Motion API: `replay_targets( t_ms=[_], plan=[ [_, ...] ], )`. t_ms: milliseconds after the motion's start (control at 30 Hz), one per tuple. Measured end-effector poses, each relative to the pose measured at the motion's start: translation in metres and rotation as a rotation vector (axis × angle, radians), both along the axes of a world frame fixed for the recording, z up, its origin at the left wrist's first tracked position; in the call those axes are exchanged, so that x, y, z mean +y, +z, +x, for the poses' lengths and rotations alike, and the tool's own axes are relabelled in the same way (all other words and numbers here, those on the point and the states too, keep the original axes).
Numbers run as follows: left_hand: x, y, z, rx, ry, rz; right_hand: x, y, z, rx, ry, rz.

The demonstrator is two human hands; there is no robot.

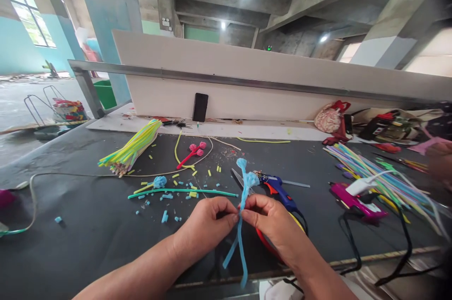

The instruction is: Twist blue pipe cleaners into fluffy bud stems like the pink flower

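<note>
Between my hands a light blue pipe-cleaner stem (pixel 244 191) stands upright, its top forked into two fluffy heads and two loose ends hanging below. My left hand (pixel 208 220) pinches the stem from the left with thumb and forefinger. On the other side my right hand (pixel 275 222) grips it at nearly the same height. Just behind the right hand lie a blue hot glue gun (pixel 280 191) and scissors (pixel 237 178), whose red handle shows partly under that hand. A teal pipe cleaner (pixel 183 191) lies to the left, among cut blue and yellow bits.
A yellow-green pipe-cleaner bundle (pixel 136 147) and a red branched piece (pixel 191 155) lie at the back left. A phone (pixel 200 107) leans on the white board. At right are a magenta device (pixel 360 202), colourful pipe cleaners (pixel 381 177), cables and another person's blurred hand (pixel 439 158).
</note>
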State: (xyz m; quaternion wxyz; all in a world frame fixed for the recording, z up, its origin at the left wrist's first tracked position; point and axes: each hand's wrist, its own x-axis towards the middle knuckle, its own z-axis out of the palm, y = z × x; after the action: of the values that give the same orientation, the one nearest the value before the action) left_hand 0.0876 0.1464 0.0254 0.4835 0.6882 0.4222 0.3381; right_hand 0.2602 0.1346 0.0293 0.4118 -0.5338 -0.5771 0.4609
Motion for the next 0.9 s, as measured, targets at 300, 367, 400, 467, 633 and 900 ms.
replay_targets(
  t_ms=[300,367,400,467,633,900],
  plan=[
    [0.002,-0.003,-0.003,-0.113,-0.087,-0.149,-0.002,0.004,-0.001,0.089,0.000,-0.061],
    [0.002,-0.002,-0.004,-0.176,-0.117,-0.202,-0.004,0.002,-0.002,0.192,0.023,-0.068],
    [0.002,-0.001,-0.004,-0.206,-0.127,-0.223,-0.005,0.001,-0.003,0.243,0.039,-0.067],
    [0.000,-0.001,-0.004,-0.284,-0.140,-0.268,-0.006,-0.003,-0.005,0.345,0.077,-0.065],
    [-0.007,-0.002,-0.001,-0.622,-0.192,-0.515,-0.007,-0.010,-0.014,0.584,0.211,0.016],
    [-0.010,-0.004,-0.003,-0.817,-0.415,-0.939,-0.008,-0.012,-0.027,0.620,0.241,0.106]
  ],
)
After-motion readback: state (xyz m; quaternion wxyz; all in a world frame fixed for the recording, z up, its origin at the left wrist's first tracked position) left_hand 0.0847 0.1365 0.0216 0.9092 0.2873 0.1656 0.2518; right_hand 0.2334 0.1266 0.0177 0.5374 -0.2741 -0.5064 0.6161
